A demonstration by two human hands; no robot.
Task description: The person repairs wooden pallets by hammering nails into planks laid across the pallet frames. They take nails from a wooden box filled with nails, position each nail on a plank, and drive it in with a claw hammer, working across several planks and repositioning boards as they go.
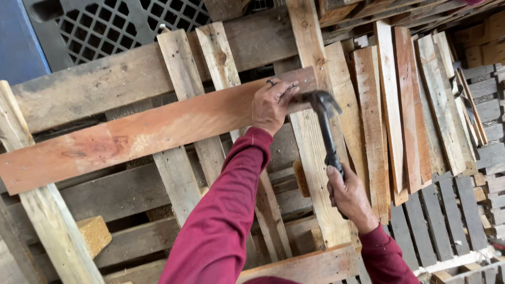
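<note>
No bin or box in view; the nearest thing to a holder is the wooden pallet (79, 89) tilted up in front of the person, its weathered slats crossing at angles, with a black plastic lattice pallet (105, 23) behind it at upper left. A reddish board (131, 134) lies across the pallet slats, long axis running from lower left up to upper right, small nail heads dotted along it. Left hand (272, 105), in a maroon sleeve (226, 221), sits at the board's upper right end, fingers curled and pinched together against the wood; whether a nail is held between them cannot be told. Right hand (348, 195) is clenched around the dark grip of a hammer (325, 123). Hammer's long axis runs nearly vertical in frame, handle down toward the right hand, head up and leaning slightly left, so the head sits just beside the left hand's fingertips over the board's end and an upright pale plank (315, 173). Right of the hammer, a stack of loose boards (392, 105) leans upright, reddish and pale ones side by side. Grey slatted pallets (463, 210) lie lower right. A pale wood block (94, 234) sits lower left
</note>
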